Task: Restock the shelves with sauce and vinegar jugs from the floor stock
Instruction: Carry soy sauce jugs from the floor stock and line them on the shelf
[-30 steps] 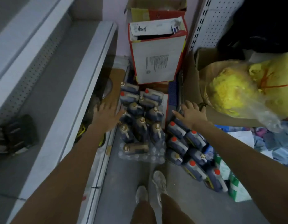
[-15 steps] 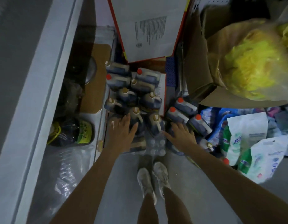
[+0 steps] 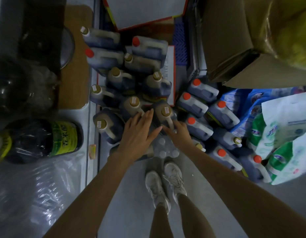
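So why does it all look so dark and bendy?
Head view: dim light swallows detail on the dark jugs; the wide lens leans the cardboard box outward; glare streaks the plastic wrap at lower left; the yellow bag at upper right is smeared.

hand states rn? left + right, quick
Left hand: open, fingers straight, holding nothing.
Right hand: at the handle of a tan-capped jug; whether it grips cannot be told.

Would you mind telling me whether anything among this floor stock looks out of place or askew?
The red-capped jugs at the right lean over against one another instead of standing upright like the tan-capped jugs. On the low shelf, a green-labelled jar lies on its side.
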